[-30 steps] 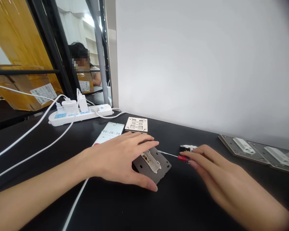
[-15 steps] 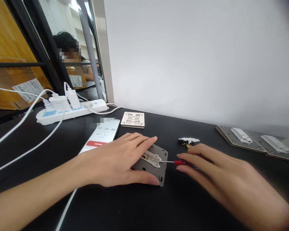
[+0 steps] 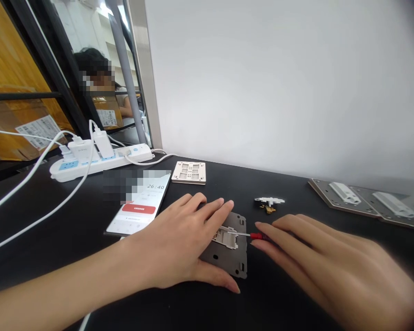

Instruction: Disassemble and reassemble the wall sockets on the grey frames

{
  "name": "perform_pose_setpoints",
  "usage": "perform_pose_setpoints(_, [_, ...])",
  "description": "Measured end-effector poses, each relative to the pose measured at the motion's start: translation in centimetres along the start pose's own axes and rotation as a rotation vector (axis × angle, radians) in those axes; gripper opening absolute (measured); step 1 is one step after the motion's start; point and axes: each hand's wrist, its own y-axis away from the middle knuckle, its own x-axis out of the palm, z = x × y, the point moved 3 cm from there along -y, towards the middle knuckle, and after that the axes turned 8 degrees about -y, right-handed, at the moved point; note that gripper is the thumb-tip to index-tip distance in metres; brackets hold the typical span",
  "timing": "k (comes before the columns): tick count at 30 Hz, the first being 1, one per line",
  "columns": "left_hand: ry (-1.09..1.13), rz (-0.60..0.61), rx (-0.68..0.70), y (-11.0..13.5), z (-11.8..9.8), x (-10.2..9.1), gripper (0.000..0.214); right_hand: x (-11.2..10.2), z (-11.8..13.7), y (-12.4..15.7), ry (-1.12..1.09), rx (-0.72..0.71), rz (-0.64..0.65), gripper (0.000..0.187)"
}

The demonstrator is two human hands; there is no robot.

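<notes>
Bracing grey plate (image 3: 227, 261), left hand (image 3: 184, 236) spread; right hand (image 3: 326, 253) pinches screwdriver (image 3: 256, 236). Brass pieces (image 3: 269, 209) lie loose toward tabletop (image 3: 179, 303) rear edge; work seems unfinished.

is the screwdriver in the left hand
No, the right hand holds the screwdriver by its red handle, while the left hand lies spread over the grey plate.

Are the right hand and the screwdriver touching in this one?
Touching. The head view shows it: the right hand holds the screwdriver by its handle, between thumb and fingers, with the red end and shaft sticking out.
</notes>
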Motion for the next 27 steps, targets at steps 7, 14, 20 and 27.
perform_pose_setpoints(7, [0.069,0.016,-0.027,-0.1,-0.4,0.2,0.098,0.6,0.2,0.3,-0.105,0.084,-0.002,0.022])
perform_pose_setpoints(14, [0.137,0.027,-0.03,-0.5,-0.5,-0.2,0.097,1.8,-1.1,-0.1,-0.429,0.366,0.097,0.029])
perform_pose_setpoints(20, [0.284,0.084,-0.104,-0.3,-0.2,-0.2,0.099,2.4,-1.7,0.2,-0.55,0.481,0.146,0.021])
perform_pose_setpoints(27, [0.389,0.146,-0.225,0.0,-0.2,-0.8,0.046,2.3,-1.8,-0.1,-0.564,0.508,0.167,0.021])
